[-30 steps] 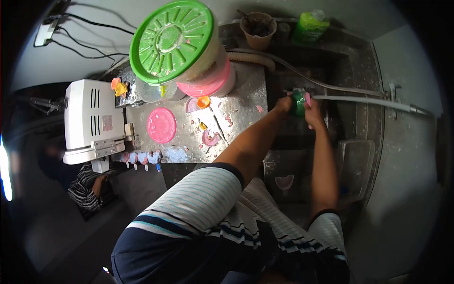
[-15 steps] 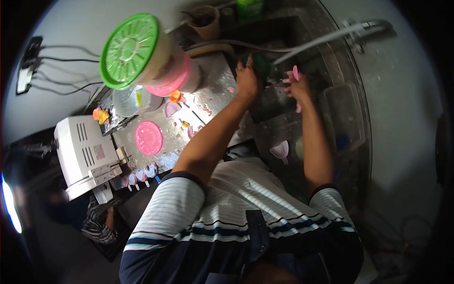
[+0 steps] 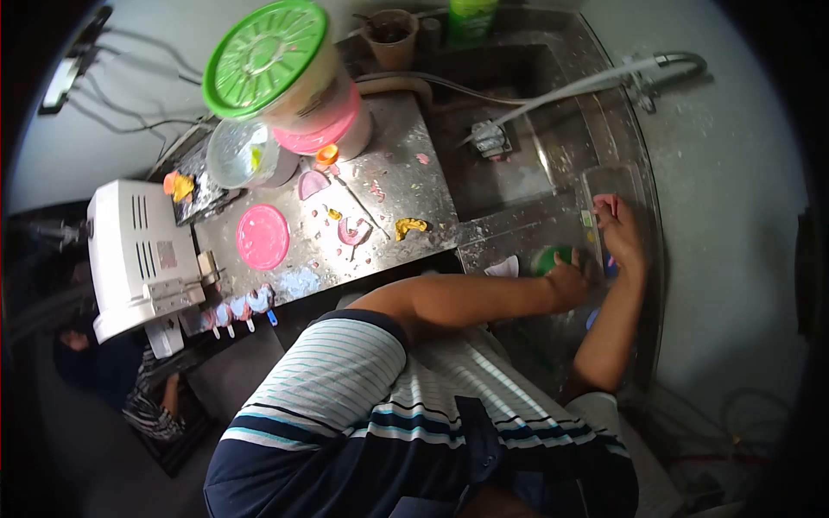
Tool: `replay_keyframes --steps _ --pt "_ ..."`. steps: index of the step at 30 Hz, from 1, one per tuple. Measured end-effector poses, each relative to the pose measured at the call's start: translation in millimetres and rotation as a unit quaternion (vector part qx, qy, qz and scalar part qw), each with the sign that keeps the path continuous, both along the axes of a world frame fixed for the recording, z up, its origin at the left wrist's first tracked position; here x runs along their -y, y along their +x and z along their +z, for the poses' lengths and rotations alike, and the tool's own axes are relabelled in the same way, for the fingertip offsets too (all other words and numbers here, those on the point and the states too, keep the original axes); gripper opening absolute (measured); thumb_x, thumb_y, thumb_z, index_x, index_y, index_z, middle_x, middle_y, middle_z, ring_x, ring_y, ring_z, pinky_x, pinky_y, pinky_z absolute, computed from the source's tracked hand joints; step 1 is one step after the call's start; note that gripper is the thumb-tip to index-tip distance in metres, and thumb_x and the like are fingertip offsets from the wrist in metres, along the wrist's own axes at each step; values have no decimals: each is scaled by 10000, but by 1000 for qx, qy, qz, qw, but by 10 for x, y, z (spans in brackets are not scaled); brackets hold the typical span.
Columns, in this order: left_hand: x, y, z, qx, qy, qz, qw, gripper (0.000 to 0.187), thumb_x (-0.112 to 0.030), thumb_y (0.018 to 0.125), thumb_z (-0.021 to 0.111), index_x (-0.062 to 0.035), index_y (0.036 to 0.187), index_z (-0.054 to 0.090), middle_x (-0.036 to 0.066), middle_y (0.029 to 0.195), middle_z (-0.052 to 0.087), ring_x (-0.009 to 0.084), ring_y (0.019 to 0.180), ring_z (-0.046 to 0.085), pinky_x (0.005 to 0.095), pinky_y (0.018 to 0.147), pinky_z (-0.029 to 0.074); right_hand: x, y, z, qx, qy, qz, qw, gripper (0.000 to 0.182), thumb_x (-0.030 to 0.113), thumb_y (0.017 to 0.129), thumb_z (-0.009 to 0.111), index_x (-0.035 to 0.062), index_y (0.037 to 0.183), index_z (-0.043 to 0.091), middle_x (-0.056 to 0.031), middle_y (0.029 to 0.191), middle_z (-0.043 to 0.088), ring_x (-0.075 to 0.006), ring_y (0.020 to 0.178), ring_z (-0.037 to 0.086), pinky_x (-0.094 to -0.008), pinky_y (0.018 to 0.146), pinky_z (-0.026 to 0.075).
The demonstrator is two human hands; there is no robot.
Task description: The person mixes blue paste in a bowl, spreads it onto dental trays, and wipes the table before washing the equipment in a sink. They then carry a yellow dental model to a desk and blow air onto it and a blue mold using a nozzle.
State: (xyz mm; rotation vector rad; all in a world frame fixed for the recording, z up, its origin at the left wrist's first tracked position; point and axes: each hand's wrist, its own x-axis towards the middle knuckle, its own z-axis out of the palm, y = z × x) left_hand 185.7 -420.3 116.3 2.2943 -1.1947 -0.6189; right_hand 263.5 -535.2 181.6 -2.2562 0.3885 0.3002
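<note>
Down at four o'clock of the steel surface, the left hand is clenched around a green cup. Just beside it, the right hand pinches a small pink piece over a clear tray, right of the sink.

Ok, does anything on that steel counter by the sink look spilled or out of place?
Yes. The steel counter is littered with pink crumbs and scraps around the round pink lid, with a yellow curved piece lying loose near its edge. White splatter also marks the grey surface by the tap.
</note>
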Motion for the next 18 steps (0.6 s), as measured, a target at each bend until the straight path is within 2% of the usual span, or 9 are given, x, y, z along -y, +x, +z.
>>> replay_keyframes --steps 3,5,6,9,11,13,15,17,18 --pt "-178 97 -19 -18 0 -33 999 490 -170 793 599 -67 1270 556 242 1445 334 507 1316 302 611 980 396 -542 227 -10 72 104 34 991 371 342 983 417 29 1081 590 -147 977 629 -222 943 578 -332 831 438" --pt "-543 176 50 33 -142 -16 989 582 -194 729 666 -55 1279 536 244 1399 387 468 1288 361 545 1032 354 -965 497 145 154 10 131 979 404 381 990 389 38 1061 590 -156 904 649 -208 904 595 -323 834 437" --pt "-752 226 189 55 -130 4 990 647 -217 658 729 -41 1253 545 244 1357 421 424 1260 399 472 1039 350 -1252 622 300 167 42 146 974 424 398 993 371 37 1051 587 -145 840 653 -218 842 605 -330 797 451" --pt "-1205 329 279 75 -38 50 995 743 -225 610 764 -41 1283 506 244 1350 426 413 1259 406 469 1032 360 -2009 1208 448 223 143 156 952 474 456 990 345 41 1039 569 -127 729 682 -261 663 623 -364 668 484" --pt "-1506 335 307 77 -53 111 989 736 -254 674 743 -43 1319 457 245 1337 436 403 1244 425 464 1023 365 -2485 1713 383 322 235 190 897 421 396 1006 392 33 973 601 -75 724 632 -102 593 561 -245 441 412" --pt "-1775 292 306 135 -73 202 967 706 -286 756 702 -46 1353 413 250 1329 441 397 1234 438 456 1013 371 -2885 2395 74 355 276 167 877 475 448 991 394 19 989 598 -83 734 651 -143 633 605 -316 524 474" --pt "-2100 240 358 146 -66 243 957 663 -304 821 652 -46 1373 392 250 1330 438 398 1230 441 453 1010 373 -3097 2677 -18 400 -28 229 887 555 523 964 390 13 994 610 -111 781 683 -213 706 651 -371 650 497" --pt "-2390 175 344 109 -85 321 937 680 -290 824 651 -50 1394 368 248 1342 428 400 1228 442 466 1011 368 -3239 3125 -428 248 -40 327 911 647 637 871 450 31 976 650 -142 888 699 -269 837 664 -382 762 476" --pt "-2526 131 299 139 -77 364 918 601 -262 825 652 -25 1335 439 246 1302 471 400 1167 496 447 975 406 -3276 3230 -649 302 -62 320 896 635 643 840 499 47 997 651 -150 944 690 -304 892 654 -386 791 485"
